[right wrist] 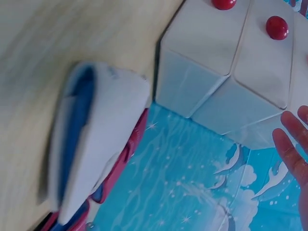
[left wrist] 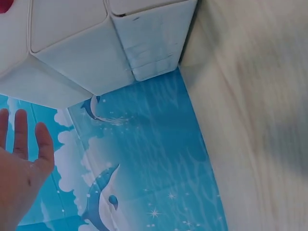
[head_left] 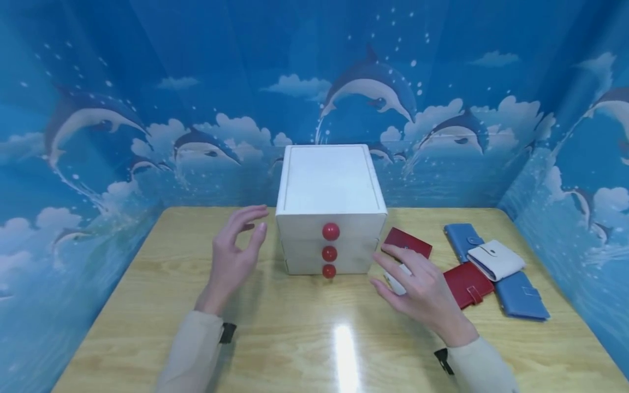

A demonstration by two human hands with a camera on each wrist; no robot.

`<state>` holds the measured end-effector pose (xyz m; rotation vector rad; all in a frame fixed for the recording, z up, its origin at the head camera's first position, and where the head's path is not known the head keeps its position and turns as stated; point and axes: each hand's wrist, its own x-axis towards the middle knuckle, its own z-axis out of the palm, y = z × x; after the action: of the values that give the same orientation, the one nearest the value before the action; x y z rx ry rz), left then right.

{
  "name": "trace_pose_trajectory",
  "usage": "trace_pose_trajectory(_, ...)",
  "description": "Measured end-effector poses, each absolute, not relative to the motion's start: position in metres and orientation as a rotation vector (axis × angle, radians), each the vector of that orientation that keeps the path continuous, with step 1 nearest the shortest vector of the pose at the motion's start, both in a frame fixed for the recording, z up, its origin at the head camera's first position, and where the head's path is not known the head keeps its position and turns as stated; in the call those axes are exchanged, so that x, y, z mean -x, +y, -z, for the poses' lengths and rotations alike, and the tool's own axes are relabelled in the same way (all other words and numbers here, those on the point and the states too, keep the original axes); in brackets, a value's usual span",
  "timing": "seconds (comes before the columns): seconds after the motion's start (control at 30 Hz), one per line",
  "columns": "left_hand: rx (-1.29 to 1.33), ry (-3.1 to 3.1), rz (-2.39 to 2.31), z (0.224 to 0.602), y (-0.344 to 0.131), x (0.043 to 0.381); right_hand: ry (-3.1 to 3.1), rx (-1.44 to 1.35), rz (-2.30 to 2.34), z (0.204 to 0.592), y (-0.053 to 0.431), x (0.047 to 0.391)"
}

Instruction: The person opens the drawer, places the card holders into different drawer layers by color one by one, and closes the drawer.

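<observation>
A white box of drawers [head_left: 331, 180] with three round red knobs [head_left: 331, 231] stands at the middle back of the table. Left of it hovers my left hand [head_left: 233, 254], fingers loosely bent and apart from the box. On the other side my right hand [head_left: 417, 284] is raised in front of the wallets, holding nothing. Partly behind that hand lie a dark red wallet [head_left: 411, 242] and a white wallet [head_left: 393, 281]. In the right wrist view the white wallet [right wrist: 110, 125] shows a blue inside, and the box's drawers [right wrist: 197, 43] look closed.
To the right lie more wallets: a red one [head_left: 469, 284], a white one [head_left: 495, 259] and two blue ones [head_left: 523, 297], partly overlapping. The wooden table [head_left: 147, 316] meets a blue dolphin-print curtain [head_left: 221, 82] at the back and sides.
</observation>
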<state>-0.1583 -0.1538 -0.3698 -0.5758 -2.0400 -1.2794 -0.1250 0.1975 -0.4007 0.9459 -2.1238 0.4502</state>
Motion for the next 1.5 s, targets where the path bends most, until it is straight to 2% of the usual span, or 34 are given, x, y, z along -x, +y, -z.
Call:
trace_pose_trajectory(0.47, 0.572, -2.098, 1.423, 0.351, -0.149, 0.185, -1.963, -1.054, -0.456, 0.388, 0.171, 0.139)
trace_pose_trajectory(1.5, 0.688, -2.243, 1.499, 0.341, -0.141, 0.216, -1.844, -1.125, -0.478, 0.380, 0.143, 0.155)
